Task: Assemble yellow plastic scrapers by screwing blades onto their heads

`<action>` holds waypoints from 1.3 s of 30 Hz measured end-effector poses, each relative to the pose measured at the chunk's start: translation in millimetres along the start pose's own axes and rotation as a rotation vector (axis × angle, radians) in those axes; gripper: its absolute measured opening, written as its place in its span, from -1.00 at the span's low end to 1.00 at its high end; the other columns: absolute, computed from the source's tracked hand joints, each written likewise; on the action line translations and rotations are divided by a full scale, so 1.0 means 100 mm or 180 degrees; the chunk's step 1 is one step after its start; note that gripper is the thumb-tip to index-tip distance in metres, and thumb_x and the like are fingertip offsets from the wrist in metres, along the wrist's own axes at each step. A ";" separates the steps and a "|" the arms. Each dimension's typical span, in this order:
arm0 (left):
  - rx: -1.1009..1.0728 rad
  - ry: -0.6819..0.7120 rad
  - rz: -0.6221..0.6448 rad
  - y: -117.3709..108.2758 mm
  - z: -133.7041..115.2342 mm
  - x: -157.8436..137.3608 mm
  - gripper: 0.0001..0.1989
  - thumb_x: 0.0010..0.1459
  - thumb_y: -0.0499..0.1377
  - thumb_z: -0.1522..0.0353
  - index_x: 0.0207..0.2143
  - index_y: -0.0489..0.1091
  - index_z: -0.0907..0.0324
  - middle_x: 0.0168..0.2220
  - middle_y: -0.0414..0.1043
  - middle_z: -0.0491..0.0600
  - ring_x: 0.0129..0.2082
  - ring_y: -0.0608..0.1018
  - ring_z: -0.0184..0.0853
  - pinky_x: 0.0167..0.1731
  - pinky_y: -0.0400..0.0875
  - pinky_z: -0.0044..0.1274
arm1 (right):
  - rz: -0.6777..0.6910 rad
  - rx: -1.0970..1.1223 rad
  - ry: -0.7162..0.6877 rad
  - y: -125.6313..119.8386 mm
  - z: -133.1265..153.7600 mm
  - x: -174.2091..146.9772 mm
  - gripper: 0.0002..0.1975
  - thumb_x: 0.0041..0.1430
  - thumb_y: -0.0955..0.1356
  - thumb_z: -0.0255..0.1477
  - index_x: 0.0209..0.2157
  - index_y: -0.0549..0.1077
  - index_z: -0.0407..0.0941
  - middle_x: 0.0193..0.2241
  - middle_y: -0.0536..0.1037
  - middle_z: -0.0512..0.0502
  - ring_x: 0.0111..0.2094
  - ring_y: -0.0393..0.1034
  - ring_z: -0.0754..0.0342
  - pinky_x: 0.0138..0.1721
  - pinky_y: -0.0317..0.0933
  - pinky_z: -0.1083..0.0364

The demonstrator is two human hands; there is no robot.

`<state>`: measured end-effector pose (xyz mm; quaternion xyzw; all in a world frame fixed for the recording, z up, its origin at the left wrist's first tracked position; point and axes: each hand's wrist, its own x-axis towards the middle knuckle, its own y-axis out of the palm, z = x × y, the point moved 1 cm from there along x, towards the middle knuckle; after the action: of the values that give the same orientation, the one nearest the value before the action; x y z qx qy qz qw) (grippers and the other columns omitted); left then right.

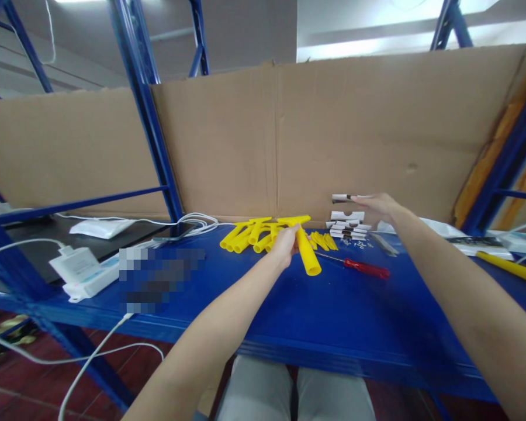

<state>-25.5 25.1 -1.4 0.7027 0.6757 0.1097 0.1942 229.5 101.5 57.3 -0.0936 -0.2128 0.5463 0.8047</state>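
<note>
My left hand is closed around a yellow plastic tube, its open round end pointing toward me. Between the fingertips of my right hand is a white curved piece with a dark inner side, raised above a group of similar white pieces. Several more yellow tubes lie behind and left of my left hand. Small yellow wedge-shaped pieces rest just right of the held tube. A screwdriver with a red handle lies in front of them.
Small loose parts and a flat metallic strip lie below my right hand. A white power strip and cables are at left. A cardboard panel stands behind the blue table. Another yellow tube lies far right.
</note>
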 end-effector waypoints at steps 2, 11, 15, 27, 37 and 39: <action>0.0021 -0.0002 0.0056 0.00 0.02 0.01 -0.84 0.24 0.03 0.38 -0.26 0.39 0.23 -0.60 0.39 -0.04 -0.59 0.48 -0.30 -0.44 0.40 -0.48 | 0.0014 -0.0349 -0.0135 0.00 0.01 -0.02 -0.66 -0.13 0.50 -0.28 -0.33 0.55 -0.20 -0.43 0.57 -0.17 -0.42 0.44 -0.05 -0.41 0.35 -0.02; 0.0292 -0.0029 0.0122 0.04 0.11 -0.06 -0.84 0.24 0.02 0.40 -0.32 0.37 0.26 -0.65 0.36 -0.07 -0.69 0.41 -0.36 -0.55 0.36 -0.51 | -0.0274 -0.0679 -0.0857 0.11 -0.12 0.14 -0.88 -0.01 0.40 -0.48 -0.39 0.55 -0.21 -0.50 0.57 -0.13 -0.45 0.45 0.02 -0.42 0.31 0.10; 0.0434 -0.0127 0.0153 0.07 0.11 -0.10 -0.83 0.26 -0.02 0.40 -0.27 0.35 0.25 -0.66 0.37 -0.08 -0.72 0.41 -0.36 -0.59 0.36 -0.52 | -0.0379 -0.0490 -0.1049 0.19 -0.25 0.25 -0.78 -0.01 0.40 -0.41 -0.30 0.58 -0.22 -0.50 0.57 -0.09 -0.43 0.44 0.00 -0.40 0.30 0.09; 0.0423 -0.0190 0.0367 0.10 0.12 -0.16 -0.82 0.27 -0.03 0.39 -0.23 0.32 0.27 -0.64 0.38 -0.06 -0.72 0.42 -0.33 -0.61 0.38 -0.50 | -0.0422 -0.0820 -0.0920 0.22 -0.53 0.42 -0.73 -0.03 0.32 -0.43 -0.33 0.61 -0.24 -0.50 0.60 -0.11 -0.43 0.44 0.01 -0.41 0.28 0.11; 0.0232 -0.0207 0.0299 0.08 0.14 -0.12 -0.82 0.26 0.01 0.40 -0.28 0.38 0.29 -0.63 0.41 -0.03 -0.67 0.46 -0.35 -0.57 0.40 -0.52 | 0.0146 -0.1891 -0.0617 0.21 -0.68 0.56 -0.67 -0.04 0.27 -0.62 -0.29 0.61 -0.23 -0.31 0.64 -0.21 -0.21 0.49 -0.07 -0.19 0.28 0.11; 0.0206 -0.0211 0.0304 0.08 0.14 -0.10 -0.82 0.26 0.02 0.40 -0.28 0.40 0.28 -0.62 0.41 -0.03 -0.66 0.46 -0.35 -0.58 0.39 -0.53 | 0.0214 -0.1882 -0.0626 0.23 -0.71 0.59 -0.66 -0.05 0.26 -0.64 -0.28 0.61 -0.22 -0.22 0.62 -0.23 -0.14 0.48 -0.06 -0.12 0.26 0.11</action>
<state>-13.3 12.8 -10.0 0.7432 0.6378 0.0736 0.1882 260.8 170.6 -0.7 -0.2773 -0.4360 0.4935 0.6996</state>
